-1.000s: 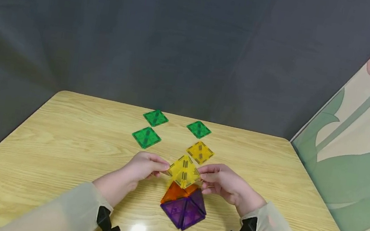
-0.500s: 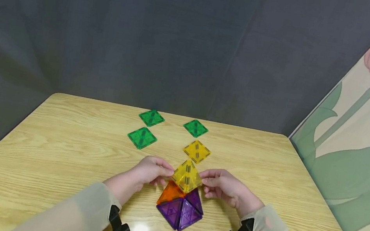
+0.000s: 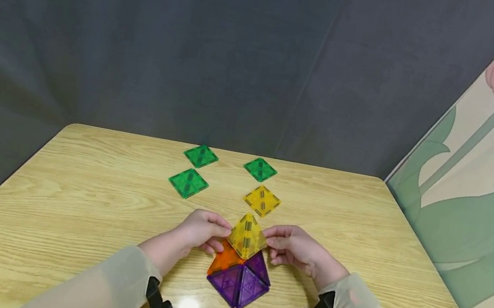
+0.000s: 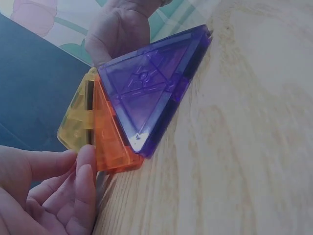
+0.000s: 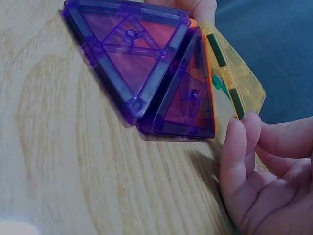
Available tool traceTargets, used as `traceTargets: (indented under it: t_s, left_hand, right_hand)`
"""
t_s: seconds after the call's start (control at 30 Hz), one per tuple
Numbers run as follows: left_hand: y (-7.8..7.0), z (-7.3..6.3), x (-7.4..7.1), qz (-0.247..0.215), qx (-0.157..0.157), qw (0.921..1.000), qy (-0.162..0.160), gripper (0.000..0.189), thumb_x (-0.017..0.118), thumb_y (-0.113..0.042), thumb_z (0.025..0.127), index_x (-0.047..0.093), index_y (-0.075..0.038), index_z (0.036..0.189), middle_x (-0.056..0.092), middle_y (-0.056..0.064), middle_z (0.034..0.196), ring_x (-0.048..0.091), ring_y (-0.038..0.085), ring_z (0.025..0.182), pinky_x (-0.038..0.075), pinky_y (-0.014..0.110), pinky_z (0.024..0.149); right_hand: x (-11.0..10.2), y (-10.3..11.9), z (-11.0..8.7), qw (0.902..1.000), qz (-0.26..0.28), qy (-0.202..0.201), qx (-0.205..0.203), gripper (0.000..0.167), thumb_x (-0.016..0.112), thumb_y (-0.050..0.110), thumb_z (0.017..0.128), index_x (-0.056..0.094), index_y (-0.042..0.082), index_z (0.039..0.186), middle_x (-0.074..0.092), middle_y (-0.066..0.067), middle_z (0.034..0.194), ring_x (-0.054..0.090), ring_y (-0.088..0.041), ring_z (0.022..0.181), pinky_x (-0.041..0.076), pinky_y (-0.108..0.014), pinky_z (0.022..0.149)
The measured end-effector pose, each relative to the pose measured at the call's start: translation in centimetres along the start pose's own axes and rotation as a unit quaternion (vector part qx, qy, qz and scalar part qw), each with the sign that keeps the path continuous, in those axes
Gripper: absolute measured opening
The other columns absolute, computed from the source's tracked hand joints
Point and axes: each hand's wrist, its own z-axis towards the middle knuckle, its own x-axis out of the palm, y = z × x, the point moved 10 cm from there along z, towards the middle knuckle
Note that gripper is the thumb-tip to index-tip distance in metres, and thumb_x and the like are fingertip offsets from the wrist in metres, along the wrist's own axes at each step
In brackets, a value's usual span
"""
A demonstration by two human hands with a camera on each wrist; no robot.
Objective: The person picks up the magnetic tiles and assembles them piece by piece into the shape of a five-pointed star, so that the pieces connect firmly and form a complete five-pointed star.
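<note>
1. Both our hands have drawn closer together since a second ago, and the translucent yellow plastic piece (image 3: 247, 235) between them is folded more sharply.
2. From the head view, our left hand (image 3: 200, 229) and right hand (image 3: 298, 245) pinch its opposite sides. It sits at the far side of a peaked form with purple triangular plastic panels (image 3: 227, 283) in front and an orange triangular plastic panel (image 3: 226, 257) at left. Farther back on the pale wooden table (image 3: 96, 180) lie a flat yellow plastic diamond (image 3: 262, 200) and three green plastic diamonds (image 3: 188, 183).
3. From the left wrist, we see our left thumb and fingers grasping the yellow piece's edge, close beside the orange panel.
4. From the right wrist, our right thumb and fingertips grip the other edge, near a purple panel. We cannot tell whether yellow and orange are joined.
</note>
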Motion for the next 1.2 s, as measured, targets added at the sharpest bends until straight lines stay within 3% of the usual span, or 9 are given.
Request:
traceTargets:
  t_s: [0.53,0.87,1.0,1.1,1.2]
  left_hand:
    - [-0.5,-0.1,-0.1,0.002,0.006,1.0,0.004,0.019,0.068,-0.009,0.093,0.071,0.0,0.109,0.071,0.009,0.091,0.065,0.013,0.054,0.052,0.022,0.048]
    - [-0.5,-0.2,-0.4,-0.01,0.011,0.9999,0.004,0.022,0.069,-0.012,0.094,0.07,0.001,0.111,0.072,0.01,0.095,0.067,0.015,0.059,0.055,0.025,0.051]
    - [-1.1,-0.6,-2.9,-0.018,0.017,0.999,-0.037,0.022,0.064,-0.014,0.097,0.068,0.005,0.108,0.073,0.011,0.09,0.068,0.016,0.061,0.054,0.024,0.052]
    - [-2.2,-1.0,-6.5,-0.019,0.018,0.995,-0.096,0.025,0.057,-0.015,0.099,0.066,0.008,0.102,0.071,0.01,0.082,0.065,0.014,0.058,0.05,0.021,0.05]
    - [-3.6,-1.5,-10.5,-0.015,0.023,0.9883,-0.15,0.03,0.05,-0.017,0.101,0.063,0.009,0.106,0.069,0.01,0.085,0.065,0.015,0.065,0.048,0.022,0.055]
  right_hand:
    - [0.3,0.2,-0.1,0.9997,-0.014,-0.022,0.003,0.027,0.058,0.003,0.097,0.061,-0.009,0.121,0.064,-0.007,0.082,0.062,-0.013,0.065,0.058,-0.027,0.064]
    - [0.1,0.5,-0.2,0.999,-0.015,-0.043,0.0,0.029,0.058,0.002,0.097,0.061,-0.011,0.123,0.07,-0.01,0.091,0.064,-0.013,0.065,0.058,-0.028,0.064]
    - [-0.9,2.2,-0.6,0.9958,-0.029,-0.085,-0.013,0.034,0.059,0.005,0.097,0.058,-0.013,0.126,0.07,-0.014,0.1,0.065,-0.015,0.067,0.058,-0.029,0.066]
    - [-1.5,5.1,-0.6,0.9929,-0.042,-0.105,-0.037,0.036,0.059,0.008,0.098,0.057,-0.013,0.127,0.069,-0.018,0.107,0.067,-0.017,0.073,0.058,-0.028,0.068]
    - [-0.5,9.2,0.1,0.992,-0.06,-0.09,-0.065,0.038,0.057,0.01,0.099,0.056,-0.011,0.131,0.067,-0.02,0.117,0.069,-0.019,0.08,0.058,-0.029,0.071]
